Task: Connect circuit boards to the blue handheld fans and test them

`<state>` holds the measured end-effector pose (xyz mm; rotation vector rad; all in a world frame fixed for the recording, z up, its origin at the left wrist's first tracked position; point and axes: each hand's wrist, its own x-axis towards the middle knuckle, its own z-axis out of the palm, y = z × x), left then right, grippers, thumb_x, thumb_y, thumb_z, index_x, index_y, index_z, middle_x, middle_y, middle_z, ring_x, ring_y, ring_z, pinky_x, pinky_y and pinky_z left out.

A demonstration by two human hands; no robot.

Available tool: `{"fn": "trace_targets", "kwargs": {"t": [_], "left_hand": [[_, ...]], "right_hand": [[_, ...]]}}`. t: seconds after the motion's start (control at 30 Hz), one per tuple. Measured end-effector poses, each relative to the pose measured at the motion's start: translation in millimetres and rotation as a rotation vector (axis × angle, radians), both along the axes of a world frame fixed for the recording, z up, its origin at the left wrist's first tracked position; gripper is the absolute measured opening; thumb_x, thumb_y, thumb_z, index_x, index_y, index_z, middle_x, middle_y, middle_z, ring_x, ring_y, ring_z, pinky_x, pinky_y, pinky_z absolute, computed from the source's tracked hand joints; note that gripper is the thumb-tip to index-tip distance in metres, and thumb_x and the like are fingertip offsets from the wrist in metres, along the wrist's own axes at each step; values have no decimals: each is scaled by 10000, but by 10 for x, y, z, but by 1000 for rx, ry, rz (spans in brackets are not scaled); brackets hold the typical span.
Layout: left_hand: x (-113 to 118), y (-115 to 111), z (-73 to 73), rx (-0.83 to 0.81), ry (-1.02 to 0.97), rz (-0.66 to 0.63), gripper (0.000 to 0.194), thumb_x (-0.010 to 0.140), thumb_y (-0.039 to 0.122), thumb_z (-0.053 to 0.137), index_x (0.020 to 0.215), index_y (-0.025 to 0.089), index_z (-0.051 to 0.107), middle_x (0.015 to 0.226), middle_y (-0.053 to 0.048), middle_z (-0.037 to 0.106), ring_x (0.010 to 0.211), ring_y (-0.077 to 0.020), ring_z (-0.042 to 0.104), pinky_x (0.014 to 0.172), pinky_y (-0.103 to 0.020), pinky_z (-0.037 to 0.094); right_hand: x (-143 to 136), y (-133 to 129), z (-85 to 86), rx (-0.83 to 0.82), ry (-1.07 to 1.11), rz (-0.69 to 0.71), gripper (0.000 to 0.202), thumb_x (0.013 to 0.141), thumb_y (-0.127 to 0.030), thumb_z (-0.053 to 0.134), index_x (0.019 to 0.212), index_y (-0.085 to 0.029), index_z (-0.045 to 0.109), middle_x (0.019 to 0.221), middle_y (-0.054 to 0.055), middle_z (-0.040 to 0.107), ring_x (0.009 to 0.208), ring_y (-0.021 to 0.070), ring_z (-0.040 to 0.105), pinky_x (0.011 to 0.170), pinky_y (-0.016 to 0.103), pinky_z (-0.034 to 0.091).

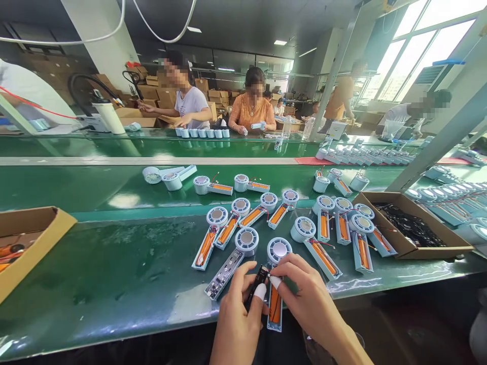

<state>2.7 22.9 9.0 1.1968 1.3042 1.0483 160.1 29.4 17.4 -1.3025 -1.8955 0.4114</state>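
Observation:
My left hand (pixel 241 309) is closed on a small black circuit board (pixel 258 284), held tilted, with a white cover on the thumb. At the board's upper end, my right hand (pixel 304 289) pinches something small and white, probably a connector; fingers partly hide it. Under both hands lies a light-blue unit (pixel 279 250) with a round head and an orange battery (pixel 274 304) in its handle. Just left is another unit (pixel 246 240) whose handle bears a circuit board (pixel 224 275).
Several similar units (pixel 216 216) lie ahead and to the right. An open carton (pixel 449 249) of black parts stands right, another carton (pixel 57 233) with orange parts left. Across the green bench (pixel 114 274), people work; a slanted metal post (pixel 422 147) rises at the right.

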Motion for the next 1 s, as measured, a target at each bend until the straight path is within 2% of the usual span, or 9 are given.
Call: {"fn": "trace_targets", "kwargs": {"t": [0.17,0.33,0.4,0.57,0.63,0.7,0.8,0.93,1.0], "left_hand": [[-72,12,-78,34,108,-116,340,896,363,505,1181,214,619,1135,-104,731,660,-180,714,490,-251,549],[-137,28,-70,94,209,-158,370,899,328,499,1213,234,670,821,-48,742,662,-205,721,507,-250,570],[-141,30,-60,86,198,-166,374,896,332,519,1217,227,681,722,-27,709,656,-209,711,520,-254,573],[-138,33,-52,12,25,-159,375,892,365,563,1204,189,678,770,-27,705,690,-199,704,554,-254,575],[-149,42,-39,23,14,-150,357,885,366,574,1173,191,691,800,-36,716,693,-195,701,561,-253,578],[-174,63,-8,66,47,-156,323,876,368,577,1111,197,719,884,-59,738,709,-192,702,595,-263,592],[-223,113,56,124,101,-210,293,866,361,569,1026,192,747,904,-71,737,716,-190,701,612,-262,595],[-258,157,108,149,118,-260,288,873,337,550,1014,187,752,769,-39,692,673,-181,688,636,-263,597],[-259,155,117,165,138,-279,278,886,325,548,1026,199,752,803,-42,710,699,-182,703,699,-275,605]], "right_hand": [[-35,11,-6,73,-69,-48,170,933,-83,522,923,-219,622,908,30,652,849,197,610,741,301,479],[-46,20,8,70,-105,-40,205,897,-52,511,924,-221,624,927,36,661,848,200,610,735,303,476],[-56,24,1,75,-111,-38,206,900,-54,504,922,-218,626,914,38,659,836,198,604,730,302,476],[-105,20,-66,112,-42,-66,190,928,-79,499,900,-217,626,870,38,647,810,193,596,720,291,471],[-105,20,-66,59,10,-72,185,912,-75,513,875,-216,626,853,32,640,796,186,594,705,279,466],[-79,28,-31,-65,85,-57,167,894,-77,542,867,-211,637,833,19,625,752,165,586,670,259,459],[-12,51,59,-246,179,22,166,906,-116,580,972,-215,696,862,14,626,744,151,587,654,247,456],[38,84,139,-299,191,103,164,938,-164,594,939,-216,750,874,24,641,792,160,600,671,259,443],[49,97,152,-302,184,97,154,935,-166,603,909,-209,748,859,20,637,779,156,595,672,259,446]]}}
